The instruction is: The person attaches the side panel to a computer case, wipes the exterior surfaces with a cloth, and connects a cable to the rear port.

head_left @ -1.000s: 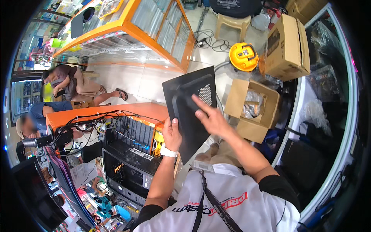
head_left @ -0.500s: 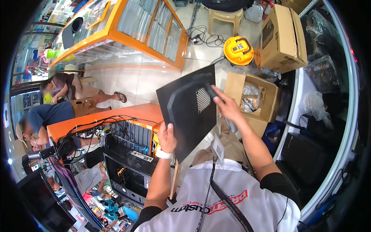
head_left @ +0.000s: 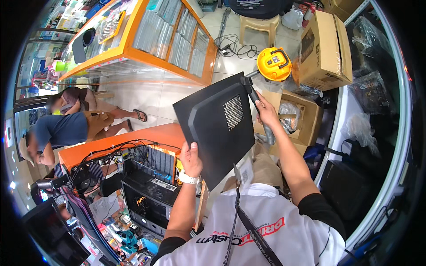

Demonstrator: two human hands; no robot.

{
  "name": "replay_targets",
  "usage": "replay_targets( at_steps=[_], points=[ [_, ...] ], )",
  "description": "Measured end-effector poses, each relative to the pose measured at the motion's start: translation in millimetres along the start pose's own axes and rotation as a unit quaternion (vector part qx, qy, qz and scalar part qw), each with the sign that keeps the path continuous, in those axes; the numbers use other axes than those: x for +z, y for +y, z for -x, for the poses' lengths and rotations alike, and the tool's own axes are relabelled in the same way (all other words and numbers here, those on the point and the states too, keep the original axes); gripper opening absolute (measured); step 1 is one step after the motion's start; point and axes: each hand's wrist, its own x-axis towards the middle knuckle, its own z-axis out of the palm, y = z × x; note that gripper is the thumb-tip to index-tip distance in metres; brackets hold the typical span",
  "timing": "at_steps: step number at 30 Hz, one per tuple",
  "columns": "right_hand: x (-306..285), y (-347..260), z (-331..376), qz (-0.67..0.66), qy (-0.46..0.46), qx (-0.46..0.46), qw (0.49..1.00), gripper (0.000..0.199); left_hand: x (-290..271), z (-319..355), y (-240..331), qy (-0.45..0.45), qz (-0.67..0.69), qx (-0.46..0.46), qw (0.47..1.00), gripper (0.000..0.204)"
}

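A black computer case side panel [head_left: 208,142] with a perforated vent patch is held up, tilted, in front of my body. My left hand [head_left: 191,160] grips its lower left edge, thumb on the face. Wrapped round the dark handle of a vacuum hose [head_left: 253,95], my right hand [head_left: 265,110] is at the panel's right edge. The hose's nozzle sits at the panel's upper right corner. Its grey corrugated part [head_left: 269,134] hangs below my right hand. An open black computer case [head_left: 146,206] stands on the bench to my left.
A yellow vacuum cleaner [head_left: 274,64] stands on the floor ahead, near loose black cables [head_left: 244,51]. Cardboard boxes [head_left: 326,51] are on the right. An orange-framed glass cabinet [head_left: 177,40] stands ahead left. Two people sit beyond the orange bench [head_left: 120,138] at left.
My right hand has moved the hose nozzle from beside the vent to the panel's upper right corner. The panel has tilted slightly, and my left hand keeps its grip on the edge.
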Motion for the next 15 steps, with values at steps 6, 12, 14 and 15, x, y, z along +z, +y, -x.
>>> replay_targets(
  at_steps=[6, 12, 14, 15],
  points=[
    [25, -11, 24, 0.053, -0.049, -0.306, 0.949, 0.054, 15, -20, -2, -0.004, -0.014, -0.001, 1.0, 0.031],
    [43, -13, 24, 0.134, -0.024, -0.466, 0.874, 0.055, 25, -29, 11, -0.007, 0.006, -0.005, 1.0, 0.03],
    [43, -16, 22, 0.092, -0.002, -0.376, 0.922, 0.055, 32, -27, 12, 0.013, 0.003, 0.015, 1.0, 0.029],
    [42, -16, 24, 0.125, -0.008, -0.415, 0.901, 0.055, 34, -29, 12, 0.023, 0.002, 0.031, 0.999, 0.028]
  ],
)
